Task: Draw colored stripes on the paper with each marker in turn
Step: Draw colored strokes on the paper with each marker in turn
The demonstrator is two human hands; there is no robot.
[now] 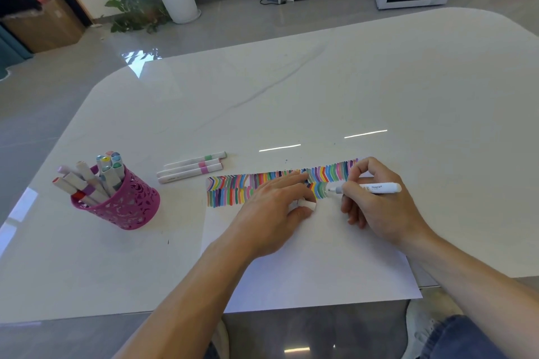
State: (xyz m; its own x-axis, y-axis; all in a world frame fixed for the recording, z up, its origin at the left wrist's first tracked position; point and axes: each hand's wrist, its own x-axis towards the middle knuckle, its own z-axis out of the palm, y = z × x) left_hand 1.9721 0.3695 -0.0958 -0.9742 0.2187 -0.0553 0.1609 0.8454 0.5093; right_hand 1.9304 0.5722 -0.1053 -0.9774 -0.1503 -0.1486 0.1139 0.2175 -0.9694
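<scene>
A white sheet of paper lies on the table with two rows of colored stripes along its far edge. My right hand grips a white marker, its tip down on the paper at the right end of the lower stripe row. My left hand rests on the paper, fingers over the stripes, and holds a white marker cap under its thumb and curled fingers. A pink perforated cup at the left holds several markers.
Three capped white markers lie side by side on the white table between cup and paper. The table's near edge runs just below the paper. A plant, a white vase and a microwave stand on the floor beyond the table.
</scene>
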